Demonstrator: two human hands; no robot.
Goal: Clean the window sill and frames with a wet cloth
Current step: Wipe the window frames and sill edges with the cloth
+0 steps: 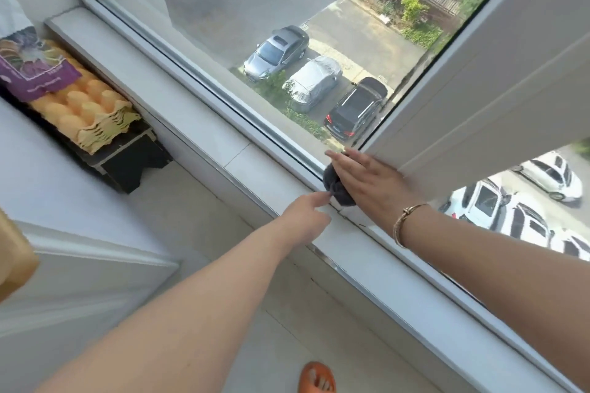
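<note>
The dark cloth (338, 187) sits bunched in the corner where the lower window frame (271, 137) meets the open sash (479, 80) — under the right hand (367, 183), whose straight fingers press it flat. The left hand (308, 212), just beside it on the sill (178, 105), points its forefinger at the cloth's edge. The frame's long axis runs away to the left, so wiping likely goes that way. The purple package (35, 73) bears print too blurred to read.
</note>
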